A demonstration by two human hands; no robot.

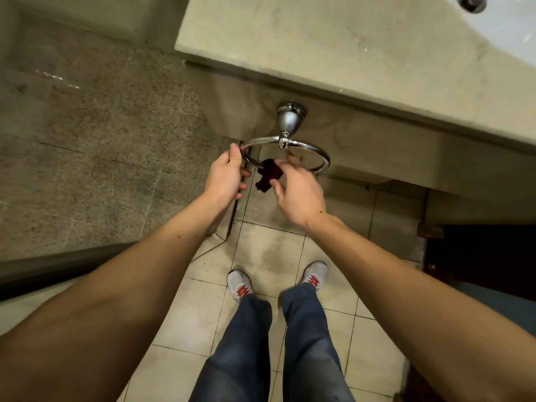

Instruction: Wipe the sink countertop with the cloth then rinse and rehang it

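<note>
In the head view I look down at two bare arms that reach toward a chrome towel ring (285,153). The ring is fixed by a chrome mount (291,117) to the front face under the beige stone countertop (333,50). At the top right corner I see a part of the white sink basin (510,33) with its metal drain (472,2).

The left hand (227,175) is closed around the left side of the ring; the thumb lies over the chrome bar and the fingers curl under it. The right hand (300,192) is at the near side of the ring and pinches a small dark red cloth (268,174) with the fingertips. The thumb is apart from the cloth, a little below it. The cloth is bunched and it hangs at the lower part of the ring, between the two hands. I cannot tell if it is already passed over the bar or only held against it.

Below the hands is a pale tiled floor (188,314). The person stands there in blue jeans (307,343) and grey sneakers with red laces (240,285). At the left is a speckled stone surface (87,126).
</note>
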